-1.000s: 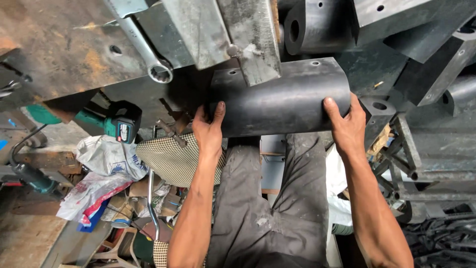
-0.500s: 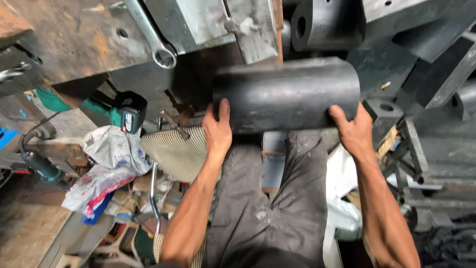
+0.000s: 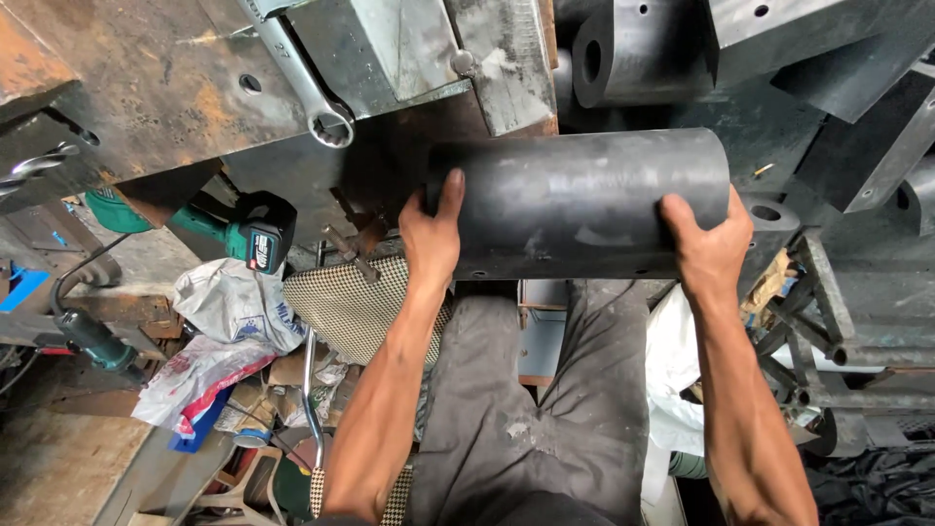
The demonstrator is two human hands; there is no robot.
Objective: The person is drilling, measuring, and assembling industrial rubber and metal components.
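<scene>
A large black rubber cylinder (image 3: 579,200) lies on its side at the near edge of a steel workbench (image 3: 166,93). My left hand (image 3: 431,234) grips its left end, thumb up against the end face. My right hand (image 3: 709,244) clasps the right end from below and in front. Both forearms reach up from my lap, where grey trousers (image 3: 531,419) show.
A ring spanner (image 3: 310,93) lies on the bench beside steel blocks (image 3: 429,49). Another black cylinder with a bore (image 3: 633,49) sits behind. A green cordless drill (image 3: 234,229) hangs under the bench. Plastic bags (image 3: 229,321) and clutter lie on the floor left; metal frames (image 3: 838,321) stand right.
The cylinder has come nearer and lower in view, with both hands still on its ends. The view has shifted down and slightly left.
</scene>
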